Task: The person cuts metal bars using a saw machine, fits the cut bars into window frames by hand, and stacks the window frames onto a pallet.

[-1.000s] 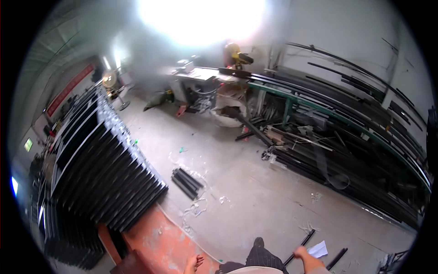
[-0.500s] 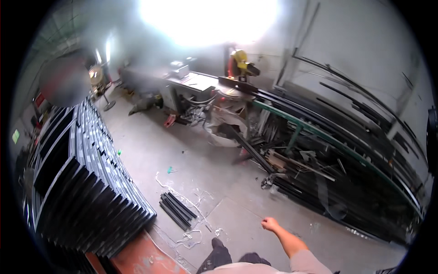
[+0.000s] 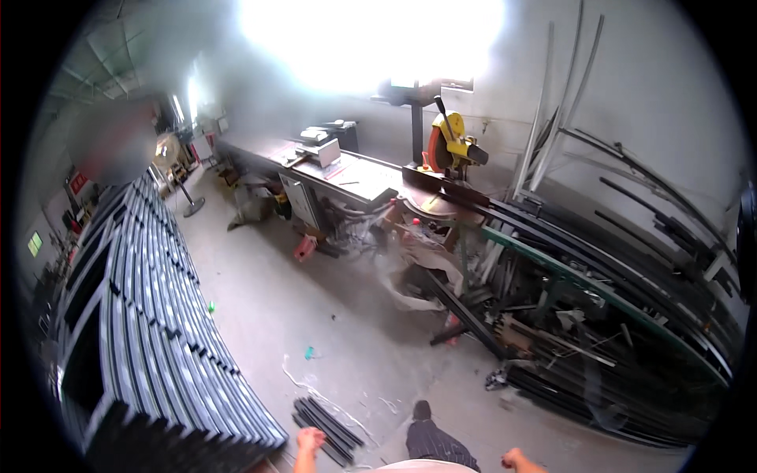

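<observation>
My left hand (image 3: pixel 311 439) is at the lower edge, loosely curled, with nothing seen in it. In the picture it overlaps the bundle of short black bars (image 3: pixel 330 424) lying on the floor, apart from them as far as I can tell. My right hand (image 3: pixel 513 458) hangs low on the other side, fingers curled in, nothing showing in its grip. Between the hands, one dark shoe (image 3: pixel 423 410) and a trouser leg stand forward on the concrete floor. White string (image 3: pixel 309 386) lies beside the bars.
A long stack of dark metal frames (image 3: pixel 169 331) lines the left. On the right, a green-edged rack (image 3: pixel 552 266) carries long black profiles, with offcuts beneath. A yellow cut-off saw (image 3: pixel 449 142), a workbench (image 3: pixel 367 180), an open sack (image 3: pixel 426 288) and a standing fan (image 3: pixel 189 203) are ahead.
My view has moved forward and tilted up. My left hand has come into view, and my right hand has dropped lower and to the right. A shoe has stepped ahead.
</observation>
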Motion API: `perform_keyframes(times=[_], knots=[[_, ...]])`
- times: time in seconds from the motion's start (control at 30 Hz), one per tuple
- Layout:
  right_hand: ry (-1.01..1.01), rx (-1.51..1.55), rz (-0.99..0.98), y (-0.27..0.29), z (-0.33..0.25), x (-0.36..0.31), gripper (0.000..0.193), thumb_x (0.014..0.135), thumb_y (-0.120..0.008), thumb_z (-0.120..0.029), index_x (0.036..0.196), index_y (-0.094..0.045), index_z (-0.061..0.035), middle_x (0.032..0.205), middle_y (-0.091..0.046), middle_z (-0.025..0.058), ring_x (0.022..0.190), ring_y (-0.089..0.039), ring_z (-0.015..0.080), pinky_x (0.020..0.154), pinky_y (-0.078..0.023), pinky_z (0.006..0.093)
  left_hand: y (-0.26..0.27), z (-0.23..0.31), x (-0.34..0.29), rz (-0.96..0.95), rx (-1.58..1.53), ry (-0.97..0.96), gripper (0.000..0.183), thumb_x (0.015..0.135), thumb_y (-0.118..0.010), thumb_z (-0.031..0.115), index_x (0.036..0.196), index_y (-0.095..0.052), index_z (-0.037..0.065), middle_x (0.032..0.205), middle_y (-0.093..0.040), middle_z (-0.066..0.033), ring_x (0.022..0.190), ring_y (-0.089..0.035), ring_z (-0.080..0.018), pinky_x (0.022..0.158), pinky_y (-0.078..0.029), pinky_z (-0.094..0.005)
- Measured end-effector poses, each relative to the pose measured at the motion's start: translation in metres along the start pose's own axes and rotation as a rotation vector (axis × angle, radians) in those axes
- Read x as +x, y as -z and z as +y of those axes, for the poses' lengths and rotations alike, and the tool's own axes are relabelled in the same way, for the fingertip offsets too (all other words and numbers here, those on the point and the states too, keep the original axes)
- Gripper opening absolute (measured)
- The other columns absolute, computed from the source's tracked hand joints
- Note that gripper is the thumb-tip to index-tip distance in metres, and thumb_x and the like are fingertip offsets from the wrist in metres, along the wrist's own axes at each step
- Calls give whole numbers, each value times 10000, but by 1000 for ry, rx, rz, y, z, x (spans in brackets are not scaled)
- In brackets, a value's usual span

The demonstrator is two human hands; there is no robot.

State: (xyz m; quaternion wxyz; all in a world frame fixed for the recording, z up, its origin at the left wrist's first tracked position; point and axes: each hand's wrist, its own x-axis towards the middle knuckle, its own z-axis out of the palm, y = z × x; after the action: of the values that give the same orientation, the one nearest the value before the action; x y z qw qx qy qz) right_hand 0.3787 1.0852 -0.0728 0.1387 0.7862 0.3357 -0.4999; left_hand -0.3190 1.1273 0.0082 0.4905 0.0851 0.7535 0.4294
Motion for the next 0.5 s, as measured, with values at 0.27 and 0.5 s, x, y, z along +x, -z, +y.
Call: perform_keyframes(times=[0.27,0.5], knots=[[613,-279,376,173,-364,102,143,727,-628,-171,728,-728,-69,678,-688,117,609,-680,246,601,-546,393,-59,82,7,44,-3,298,193,924,-564,216,1019,-593,50,884,-702,-106,719,-696,-224,553,-564,-374],[818,-69,500,313,-680,69,261,735,-640,-151,971,-722,-76,907,-710,150,875,-693,302,801,-542,397,14,61,111,-170,1027,37,233,938,-515,206,957,-636,7,886,-693,-163,730,-701,-279,611,-582,-423]])
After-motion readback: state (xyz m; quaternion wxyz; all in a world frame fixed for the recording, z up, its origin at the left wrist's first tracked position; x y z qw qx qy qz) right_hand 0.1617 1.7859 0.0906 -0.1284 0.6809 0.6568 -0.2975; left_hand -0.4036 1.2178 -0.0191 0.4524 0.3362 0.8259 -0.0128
